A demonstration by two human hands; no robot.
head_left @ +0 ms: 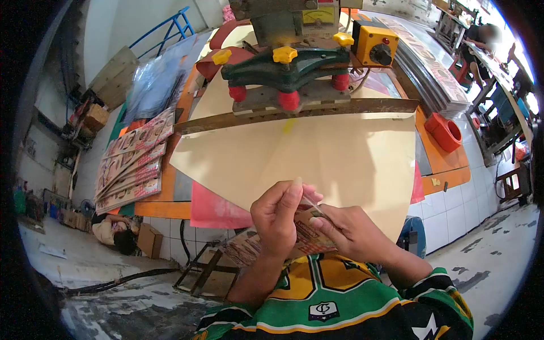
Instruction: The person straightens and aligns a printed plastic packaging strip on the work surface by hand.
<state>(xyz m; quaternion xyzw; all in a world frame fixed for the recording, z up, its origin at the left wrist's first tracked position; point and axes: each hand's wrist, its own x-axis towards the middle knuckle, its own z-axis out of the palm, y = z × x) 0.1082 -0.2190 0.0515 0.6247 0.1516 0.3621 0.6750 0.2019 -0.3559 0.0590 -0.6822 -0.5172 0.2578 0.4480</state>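
A printed sheet (314, 238) with pictures and lettering hangs between my hands, close to my body at the table's front. My left hand (277, 218) is closed at its upper edge, thumb pointing up. My right hand (357, 229) grips the sheet's other side, with the thumb lying over its face. A thin, pale, shiny edge shows between the two hands. Part of the sheet is hidden behind my fingers and left wrist. Just beyond my hands lies a large cream sheet (306, 153), spread under the metal bar of a press (286, 71) with yellow star knobs.
Stacked printed packs (133, 161) overhang the table's left side, near clear plastic sheets (156, 85). More stacks (425, 68) lie at the right, with an orange-red ring (443, 132) and a yellow control box (375, 43). One person (116, 229) is low at left; another (481, 42) sits far right.
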